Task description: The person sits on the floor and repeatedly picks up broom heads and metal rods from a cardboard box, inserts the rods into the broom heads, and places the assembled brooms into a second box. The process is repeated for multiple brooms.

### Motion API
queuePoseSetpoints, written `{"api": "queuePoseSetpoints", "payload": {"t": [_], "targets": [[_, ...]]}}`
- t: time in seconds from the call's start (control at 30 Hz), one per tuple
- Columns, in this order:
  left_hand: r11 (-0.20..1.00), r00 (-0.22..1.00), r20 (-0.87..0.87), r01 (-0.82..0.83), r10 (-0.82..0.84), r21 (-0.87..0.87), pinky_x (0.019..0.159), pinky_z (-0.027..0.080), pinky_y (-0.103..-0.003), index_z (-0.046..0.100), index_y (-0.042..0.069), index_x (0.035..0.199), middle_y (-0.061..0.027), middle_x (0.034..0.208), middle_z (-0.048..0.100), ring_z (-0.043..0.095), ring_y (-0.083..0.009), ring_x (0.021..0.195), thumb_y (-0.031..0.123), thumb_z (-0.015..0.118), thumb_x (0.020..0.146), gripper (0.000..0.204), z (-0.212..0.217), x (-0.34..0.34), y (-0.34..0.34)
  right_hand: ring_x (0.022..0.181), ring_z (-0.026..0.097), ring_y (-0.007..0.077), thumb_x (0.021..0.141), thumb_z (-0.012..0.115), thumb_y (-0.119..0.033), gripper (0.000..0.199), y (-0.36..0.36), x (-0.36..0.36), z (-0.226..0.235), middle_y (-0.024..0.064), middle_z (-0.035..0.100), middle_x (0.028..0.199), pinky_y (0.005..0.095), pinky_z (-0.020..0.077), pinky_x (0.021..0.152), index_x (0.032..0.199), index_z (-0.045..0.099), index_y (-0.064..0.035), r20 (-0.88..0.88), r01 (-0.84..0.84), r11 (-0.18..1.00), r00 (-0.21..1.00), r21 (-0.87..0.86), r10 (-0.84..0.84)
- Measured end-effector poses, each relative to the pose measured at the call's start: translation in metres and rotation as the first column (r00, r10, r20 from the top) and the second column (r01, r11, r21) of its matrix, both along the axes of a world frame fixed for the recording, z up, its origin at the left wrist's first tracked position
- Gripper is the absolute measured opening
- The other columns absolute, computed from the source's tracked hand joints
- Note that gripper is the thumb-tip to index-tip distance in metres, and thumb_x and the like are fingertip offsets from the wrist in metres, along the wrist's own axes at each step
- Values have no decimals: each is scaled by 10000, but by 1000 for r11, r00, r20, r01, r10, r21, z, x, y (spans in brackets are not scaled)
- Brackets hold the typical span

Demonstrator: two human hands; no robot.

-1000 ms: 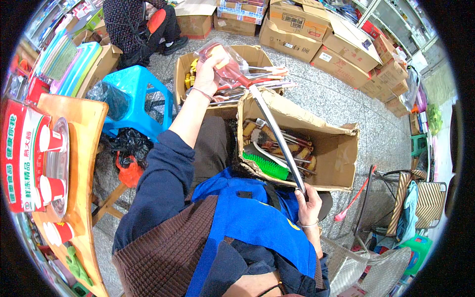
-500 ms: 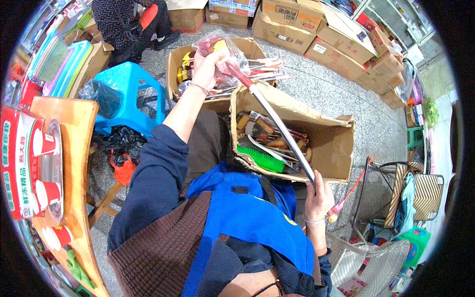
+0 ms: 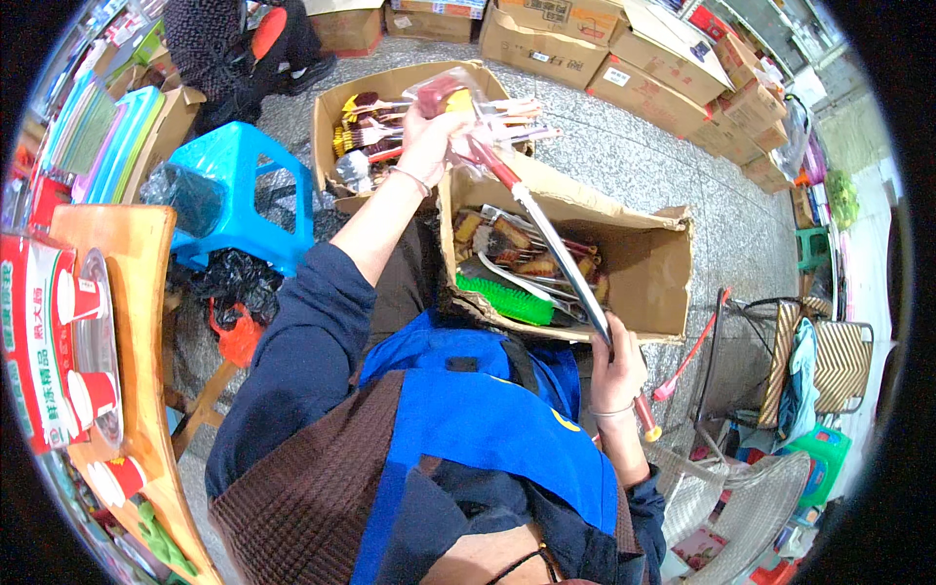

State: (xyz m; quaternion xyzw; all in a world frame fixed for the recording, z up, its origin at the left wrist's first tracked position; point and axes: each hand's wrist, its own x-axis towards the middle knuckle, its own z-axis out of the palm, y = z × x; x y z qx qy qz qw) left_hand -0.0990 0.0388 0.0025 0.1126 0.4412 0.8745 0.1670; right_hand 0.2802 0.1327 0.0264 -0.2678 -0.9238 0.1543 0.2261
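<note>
A long-handled brush point(image 3: 556, 234), with a silvery shaft and dark red sections, slants across in front of me. My left hand point(image 3: 436, 141) is closed round its upper end, where clear plastic covers a dark red and yellow head. My right hand point(image 3: 616, 369) grips the lower shaft, and a red end with a yellow tip shows beyond the wrist. Beneath the shaft stands an open cardboard box point(image 3: 643, 263) with several yellowish brushes and a green-bristled brush point(image 3: 505, 298). Behind it, another open carton point(image 3: 327, 122) holds several yellow-bristled brushes with long handles.
A blue plastic stool point(image 3: 229, 185) stands at the left, near a wooden table point(image 3: 141, 341) with red paper cups. Cartons point(image 3: 643, 93) line the back. A folding chair point(image 3: 838, 366) is at the right. Another person point(image 3: 210, 54) sits at the far left.
My left hand has shifted slightly right and down with the wrapped brush head. My right hand has moved a little along the lower shaft, and the yellow-tipped end now shows past my wrist.
</note>
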Motion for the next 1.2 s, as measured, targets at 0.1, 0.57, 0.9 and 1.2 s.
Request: {"api": "queuePoseSetpoints", "payload": {"t": [0.1, 0.57, 0.9, 1.2], "targets": [[1000, 1000, 4, 10, -10, 10, 729, 565, -320, 477, 10, 1175, -91, 1003, 618, 648, -194, 841, -64, 610, 751, 450, -2, 6, 5, 700, 606, 282, 784, 696, -88, 419, -1, 2, 3, 134, 600, 821, 353, 502, 644, 1190, 597, -71, 49, -6, 996, 999, 89, 2], [984, 984, -46, 176, -175, 34, 823, 527, -316, 508, 26, 1174, -64, 1043, 622, 631, -177, 922, -28, 643, 760, 439, -7, 22, 12, 678, 605, 165, 897, 635, -177, 300, -3, 20, -10, 85, 653, 807, 265, 488, 643, 1144, 615, -8, 9, 1, 722, 1000, -692, 7], [933, 935, -99, 350, -342, 83, 824, 525, -312, 535, 38, 1153, -54, 1027, 624, 627, -156, 920, 5, 643, 771, 399, 9, 28, 8, 417, 344, 48, 926, 566, -381, 384, -1, 19, -2, -15, 481, 595, 196, 247, 370, 1064, 617, -26, 111, 137, -387, 990, -912, 87], [906, 940, -84, 341, -331, 250, 924, 494, -356, 401, 45, 1343, -85, 1200, 573, 580, -212, 1094, 132, 670, 836, 580, 7, 42, 30, 406, 349, 56, 962, 513, -340, 381, 7, 8, -18, 5, 477, 573, 200, 244, 355, 1067, 600, 15, -54, -60, -102, 997, -993, -56]]}}
